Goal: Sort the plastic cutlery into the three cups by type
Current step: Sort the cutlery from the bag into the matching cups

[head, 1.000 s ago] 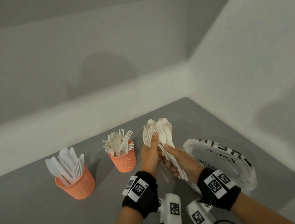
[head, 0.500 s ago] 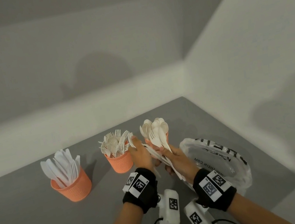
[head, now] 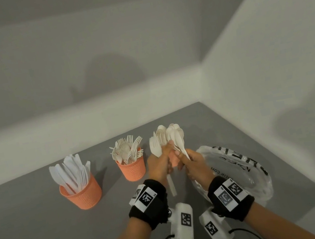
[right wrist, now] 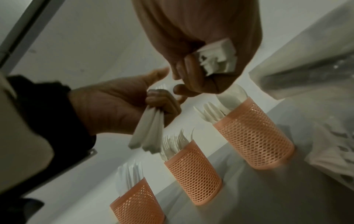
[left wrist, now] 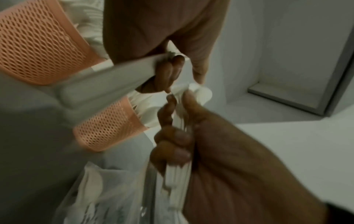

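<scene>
Three orange mesh cups stand in a row on the grey table [head: 36, 235]: the knife cup [head: 81, 192], the fork cup [head: 132, 169], and the spoon cup [head: 173, 158], which is mostly hidden behind my hands. My left hand [head: 159, 164] grips a few white forks [head: 154, 147] by their handles [right wrist: 149, 128]. Close beside it, my right hand [head: 194, 162] grips a thicker bundle of white cutlery [left wrist: 178, 181], and its handle ends [right wrist: 218, 57] stick out of the fist. Both hands hover just in front of the spoon cup [right wrist: 254, 136].
A crumpled clear plastic bag [head: 236, 168] with black print lies on the table to the right of my hands. White walls meet in a corner behind the cups and close off the right side. Bare grey tabletop lies in front of the knife cup.
My left hand has drawn a few forks out of the bundle that both hands held. The bundle stays in my right hand, and both hands sit lower, in front of the spoon cup.
</scene>
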`<state>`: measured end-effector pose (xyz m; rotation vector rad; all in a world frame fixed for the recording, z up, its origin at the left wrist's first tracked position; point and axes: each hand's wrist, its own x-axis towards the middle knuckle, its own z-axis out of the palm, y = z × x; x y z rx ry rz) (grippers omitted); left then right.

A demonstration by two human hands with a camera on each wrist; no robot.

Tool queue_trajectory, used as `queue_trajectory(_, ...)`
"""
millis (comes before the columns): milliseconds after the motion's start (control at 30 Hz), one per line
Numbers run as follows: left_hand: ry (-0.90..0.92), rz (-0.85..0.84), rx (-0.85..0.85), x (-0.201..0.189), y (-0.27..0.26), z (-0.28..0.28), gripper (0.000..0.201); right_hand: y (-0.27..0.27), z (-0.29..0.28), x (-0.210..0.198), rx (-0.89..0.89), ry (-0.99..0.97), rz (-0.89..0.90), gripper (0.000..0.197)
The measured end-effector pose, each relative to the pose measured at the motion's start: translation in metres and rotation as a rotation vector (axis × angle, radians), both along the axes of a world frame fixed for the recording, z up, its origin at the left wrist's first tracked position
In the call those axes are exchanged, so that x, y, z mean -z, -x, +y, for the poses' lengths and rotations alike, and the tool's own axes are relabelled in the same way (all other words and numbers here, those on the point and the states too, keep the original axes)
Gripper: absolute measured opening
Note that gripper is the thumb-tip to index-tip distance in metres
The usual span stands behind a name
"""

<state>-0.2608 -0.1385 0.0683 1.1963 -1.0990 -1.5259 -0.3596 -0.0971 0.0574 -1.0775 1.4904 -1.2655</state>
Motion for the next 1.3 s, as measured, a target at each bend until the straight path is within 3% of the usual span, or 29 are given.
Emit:
queue_trajectory(200,-0.039,0.015,-0.035,0.007,0.004,0.002,0.027,-0.001,0.003,0.000,-0.085,0.000,0.021,0.039)
queue_trajectory(333,-0.113,0.041,-0.188,0.003,-0.004,-0.005,0.028,0.002,0.003,0.002,-0.117,-0.021,-0.020,0.035)
queue_trajectory(433,-0.183,0.174,-0.301,-0.002,-0.014,-0.012,0.021,0.007,0.005,-0.001,-0.125,-0.078,0.030,0.029)
queue_trajectory(633,0.002,-0.123,-0.008,-0.009,-0.018,-0.009,0.039,0.008,0.009,-0.008,-0.326,-0.163,-0.105,0.034)
queue_trajectory(767,0.100,-0.230,-0.019,-0.014,-0.017,-0.008,0.015,0.002,0.009,-0.007,-0.389,-0.194,-0.100,0.044)
queue_trajectory(933,0.276,-0.439,-0.161,-0.017,-0.019,-0.008,0.019,-0.005,0.003,-0.007,-0.297,-0.155,0.115,0.041)
queue_trajectory(1067,0.245,-0.419,-0.097,-0.012,-0.014,-0.001,0.019,-0.008,0.003,-0.006,-0.256,-0.025,0.405,0.048)
queue_trajectory(1167,0.170,-0.236,-0.079,-0.010,-0.011,0.007,0.008,-0.008,0.005,-0.008,-0.237,0.044,0.654,0.052)
queue_trajectory(1233,0.135,-0.139,-0.063,-0.009,-0.010,0.012,0.011,-0.009,0.006,-0.008,-0.245,0.074,0.808,0.051)
queue_trajectory(1300,0.196,-0.171,-0.086,-0.004,-0.010,0.014,0.021,-0.010,0.007,-0.008,-0.257,0.103,0.848,0.047)
